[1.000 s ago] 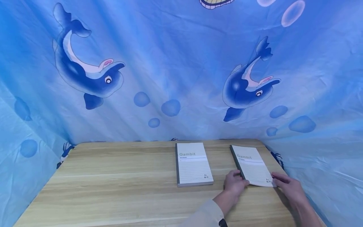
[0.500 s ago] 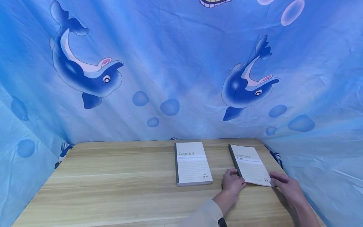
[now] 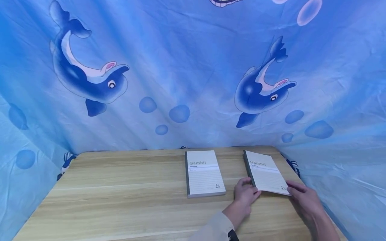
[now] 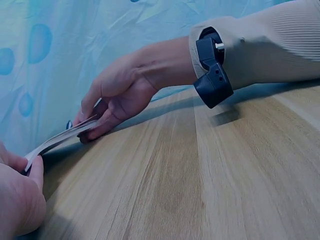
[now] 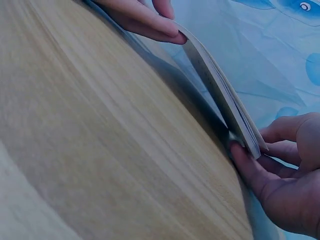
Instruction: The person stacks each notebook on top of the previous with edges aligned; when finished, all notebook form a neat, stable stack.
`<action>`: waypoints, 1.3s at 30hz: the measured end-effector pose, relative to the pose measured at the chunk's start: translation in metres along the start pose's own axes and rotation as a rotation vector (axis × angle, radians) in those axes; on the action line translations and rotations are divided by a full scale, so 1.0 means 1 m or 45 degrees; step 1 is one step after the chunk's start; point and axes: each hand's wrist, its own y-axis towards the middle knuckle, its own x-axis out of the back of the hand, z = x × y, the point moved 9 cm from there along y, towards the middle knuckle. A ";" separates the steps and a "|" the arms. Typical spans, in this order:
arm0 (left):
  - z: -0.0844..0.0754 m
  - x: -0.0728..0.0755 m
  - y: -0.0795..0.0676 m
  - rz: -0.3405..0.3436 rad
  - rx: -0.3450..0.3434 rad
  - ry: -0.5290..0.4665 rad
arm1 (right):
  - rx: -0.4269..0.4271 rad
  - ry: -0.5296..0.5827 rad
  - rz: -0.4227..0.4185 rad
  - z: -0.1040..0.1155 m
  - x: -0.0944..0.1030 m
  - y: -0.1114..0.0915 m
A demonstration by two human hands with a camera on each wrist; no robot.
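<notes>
A white "Gambit" notebook (image 3: pixel 266 172) with a dark spine is held up at the right end of the wooden table, its near edge off the surface in the wrist views. My left hand (image 3: pixel 245 194) grips its near left corner by the spine, the thumb at the near edge. At the near right corner my right hand (image 3: pixel 306 200) pinches the cover and pages, which bend slightly. In the right wrist view the page edges (image 5: pixel 222 92) run between the left hand (image 5: pixel 142 19) and the right hand (image 5: pixel 287 175). Some fingers are hidden under the notebook.
A second "Gambit" notebook (image 3: pixel 205 174) lies flat on the table (image 3: pixel 120 194), left of the held one. A blue curtain (image 3: pixel 181 67) printed with dolphins hangs behind the table and along its sides. A black device (image 4: pixel 214 70) is worn on the right wrist.
The notebook between my hands has risen slightly and its near edge has come up off the table. Both hands moved little. The other notebook stays in place as the view shifts slightly.
</notes>
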 end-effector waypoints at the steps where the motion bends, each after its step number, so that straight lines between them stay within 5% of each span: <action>1: -0.001 0.000 0.000 0.004 -0.003 -0.001 | 0.004 0.045 0.018 0.000 -0.002 0.000; 5: -0.004 0.002 0.000 0.022 -0.035 -0.010 | 0.004 0.131 0.029 0.003 -0.006 -0.003; 14: -0.028 0.021 -0.006 0.084 -0.163 0.019 | 0.134 -0.060 -0.033 0.032 -0.018 -0.018; 22: -0.065 0.041 -0.020 0.183 -0.271 0.105 | 0.336 0.330 0.116 0.062 -0.043 -0.041; 29: -0.095 0.074 -0.028 0.178 -0.297 0.355 | 0.389 0.363 0.211 0.089 -0.076 -0.061; 39: -0.125 0.124 -0.037 0.155 -0.412 0.456 | 0.390 0.326 0.235 0.103 -0.125 -0.078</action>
